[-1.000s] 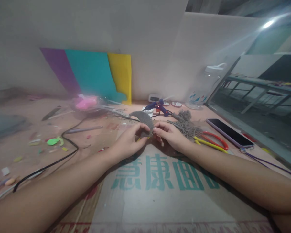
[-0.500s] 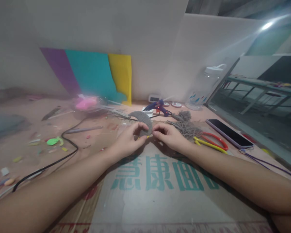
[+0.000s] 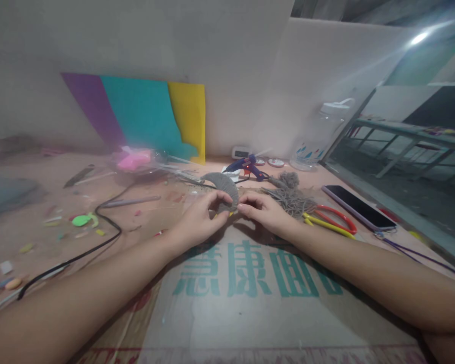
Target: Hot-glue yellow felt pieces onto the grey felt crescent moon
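Note:
A grey crescent (image 3: 227,184), its surface ribbed like wound yarn, stands tilted above the cardboard in the middle. My left hand (image 3: 205,215) pinches its lower part between thumb and fingers. A bit of yellow shows under the crescent by my left thumb. Close against the crescent's right edge, my right hand (image 3: 263,210) has its thumb and forefinger pressed together. Whatever lies between those fingertips is too small to make out. Just beyond my right hand lies a tangled heap of grey yarn (image 3: 293,201).
Scissors with red and yellow handles (image 3: 335,222) and a phone (image 3: 358,207) lie to the right. A blue glue gun (image 3: 246,166), a small digital clock (image 3: 241,152) and a clear bottle (image 3: 314,139) are behind. Foam scraps and a black cord (image 3: 109,237) cover the left.
My right fingertips have shifted very slightly at the crescent's edge. My left hand and the crescent look almost the same.

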Action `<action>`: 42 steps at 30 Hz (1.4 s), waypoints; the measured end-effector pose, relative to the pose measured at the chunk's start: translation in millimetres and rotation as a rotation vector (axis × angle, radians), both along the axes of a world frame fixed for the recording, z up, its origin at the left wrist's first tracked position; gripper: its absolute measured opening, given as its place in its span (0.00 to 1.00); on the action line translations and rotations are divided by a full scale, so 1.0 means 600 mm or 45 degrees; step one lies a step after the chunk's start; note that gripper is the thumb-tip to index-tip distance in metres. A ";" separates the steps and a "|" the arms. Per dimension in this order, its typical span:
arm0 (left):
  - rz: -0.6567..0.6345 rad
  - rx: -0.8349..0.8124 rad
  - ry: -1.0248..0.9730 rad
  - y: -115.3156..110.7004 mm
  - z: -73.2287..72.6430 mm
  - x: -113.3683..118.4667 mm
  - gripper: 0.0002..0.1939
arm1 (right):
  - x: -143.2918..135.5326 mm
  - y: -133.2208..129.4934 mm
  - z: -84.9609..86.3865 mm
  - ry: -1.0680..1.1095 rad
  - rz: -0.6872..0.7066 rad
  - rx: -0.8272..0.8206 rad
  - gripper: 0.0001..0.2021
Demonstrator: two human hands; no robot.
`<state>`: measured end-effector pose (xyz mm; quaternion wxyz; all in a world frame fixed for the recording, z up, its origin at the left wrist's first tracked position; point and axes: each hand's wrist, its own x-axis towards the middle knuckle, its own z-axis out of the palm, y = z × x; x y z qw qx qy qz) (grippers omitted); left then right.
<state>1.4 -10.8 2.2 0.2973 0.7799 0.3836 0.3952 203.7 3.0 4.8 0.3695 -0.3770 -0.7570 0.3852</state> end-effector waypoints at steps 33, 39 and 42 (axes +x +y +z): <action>-0.096 -0.019 -0.121 -0.002 -0.008 0.002 0.16 | -0.004 -0.010 0.004 0.108 -0.021 -0.169 0.15; 0.098 -0.050 -0.322 0.006 -0.006 0.002 0.09 | -0.003 -0.011 0.007 0.240 -0.084 -0.208 0.15; 0.097 -0.124 -0.146 0.006 0.001 0.001 0.13 | -0.004 -0.011 0.007 0.248 -0.087 -0.206 0.16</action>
